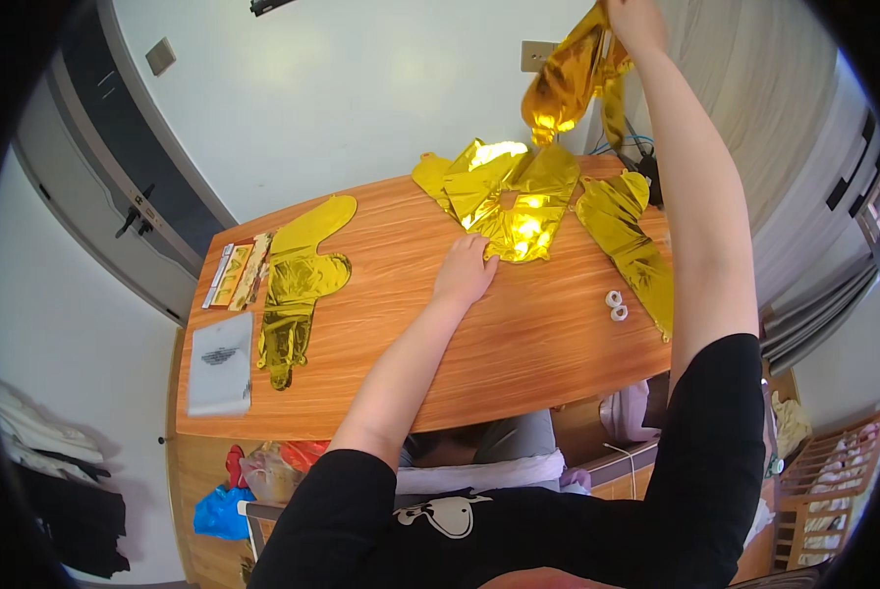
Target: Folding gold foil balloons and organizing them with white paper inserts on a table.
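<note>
- On the wooden worktop (pixel 519 363) in front of me, my left hand (pixel 465 272) lies flat, palm down, fingers loosely spread and holding nothing.
- Its fingertips touch the near edge of a crumpled pile of gold foil balloons (pixel 507 196), which lies toward the far side of the worktop.
- My right hand (pixel 634 22) is lifted high above the far right corner, clenched around the top of a gold foil balloon (pixel 563 86) that hangs down from it, clear of the worktop.
- The hanging balloon dangles just above the far edge of the pile, not touching it as far as I can tell.
- To the right of the pile, a long flat gold foil piece (pixel 634 245) stretches along the right side of the worktop toward the near edge.
- Two small white tape rolls (pixel 616 305) sit close together just left of that long piece, well apart from my left hand.
- On the left side of the worktop lie more flattened gold foil shapes (pixel 298 285), one overlapping the next.
- Beside them, at the left edge, rests a printed packet (pixel 232 275), and nearer to me a clear plastic sleeve (pixel 220 363).
- Under the near edge of the worktop I see a blue bag (pixel 219 512) on the floor.
</note>
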The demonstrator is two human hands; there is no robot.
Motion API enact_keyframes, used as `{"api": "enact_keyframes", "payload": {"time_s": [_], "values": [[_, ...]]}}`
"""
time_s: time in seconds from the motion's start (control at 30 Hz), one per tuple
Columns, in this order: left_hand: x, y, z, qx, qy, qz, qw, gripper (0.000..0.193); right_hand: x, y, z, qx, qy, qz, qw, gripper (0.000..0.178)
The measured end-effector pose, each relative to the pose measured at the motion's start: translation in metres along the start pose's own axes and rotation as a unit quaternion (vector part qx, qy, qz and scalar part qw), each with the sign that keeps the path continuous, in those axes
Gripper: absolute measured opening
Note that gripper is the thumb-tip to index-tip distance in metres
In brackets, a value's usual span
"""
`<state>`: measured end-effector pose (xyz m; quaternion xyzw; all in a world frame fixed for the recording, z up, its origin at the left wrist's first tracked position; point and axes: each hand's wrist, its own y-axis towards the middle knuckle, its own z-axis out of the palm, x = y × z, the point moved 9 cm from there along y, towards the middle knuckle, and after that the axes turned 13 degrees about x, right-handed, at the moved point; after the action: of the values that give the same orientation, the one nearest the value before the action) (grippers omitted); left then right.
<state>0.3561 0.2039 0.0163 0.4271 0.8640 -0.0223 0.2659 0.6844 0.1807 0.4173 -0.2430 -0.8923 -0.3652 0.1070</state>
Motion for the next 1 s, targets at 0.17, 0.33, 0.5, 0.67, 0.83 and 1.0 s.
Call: {"api": "enact_keyframes", "payload": {"time_s": [0.17,0.33,0.5,0.67,0.83,1.0], "values": [[-0.017,0.011,0.005,0.020,-0.009,0.017,1.000,0.047,0.027,-0.034,-0.090,-0.181,0.039,-0.027,0.982,0.031],[-0.008,0.002,-0.002,-0.010,-0.082,0.023,0.996,0.068,0.124,-0.109,-0.083,0.033,-0.209,-0.227,0.951,0.028],[-0.057,-0.052,-0.062,-0.220,-0.146,0.187,0.946,0.097,0.162,-0.315,-0.069,0.069,-0.326,-0.461,0.822,0.006],[-0.155,-0.166,-0.122,-0.337,-0.097,0.277,0.895,0.098,0.188,-0.484,-0.132,0.290,-0.216,-0.566,0.741,0.024],[-0.158,-0.274,-0.169,-0.260,0.061,0.310,0.912,0.060,0.229,-0.507,-0.191,0.299,-0.002,-0.677,0.672,0.034],[-0.143,-0.300,-0.172,-0.051,-0.100,0.311,0.944,0.015,0.226,-0.465,-0.200,0.382,0.011,-0.538,0.751,0.031]]}}
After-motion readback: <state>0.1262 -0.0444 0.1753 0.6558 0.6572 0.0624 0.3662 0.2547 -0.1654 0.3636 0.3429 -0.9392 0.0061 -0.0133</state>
